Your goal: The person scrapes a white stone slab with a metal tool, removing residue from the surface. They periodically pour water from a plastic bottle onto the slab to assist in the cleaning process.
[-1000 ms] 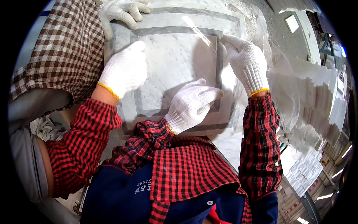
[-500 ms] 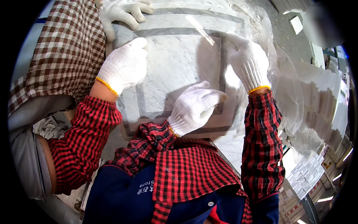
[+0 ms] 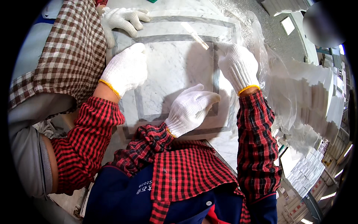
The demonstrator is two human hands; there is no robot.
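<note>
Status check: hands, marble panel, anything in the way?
Left hand open over near side; right hand at right border, grip unclear. Grey-banded marble panel lying flat. Co-worker's two gloved hands at panel's left side.

My left hand (image 3: 191,109) and right hand (image 3: 238,68) are in matt white knit gloves, the yarn finely ribbed. Under them, the marble panel (image 3: 169,61) looks like smooth stone, softly veined, with darker grey bands of the same even finish. My sleeve (image 3: 257,149) is woven checked cloth, gathered and wrinkled; my apron (image 3: 194,175) is similar cloth – matt and soft – over a navy fabric shirt (image 3: 115,194). The co-worker's apron (image 3: 76,44) is dull checked cloth too. To my right hangs crumpled plastic film (image 3: 281,86) – thin, see-through and shiny along its creases.
</note>
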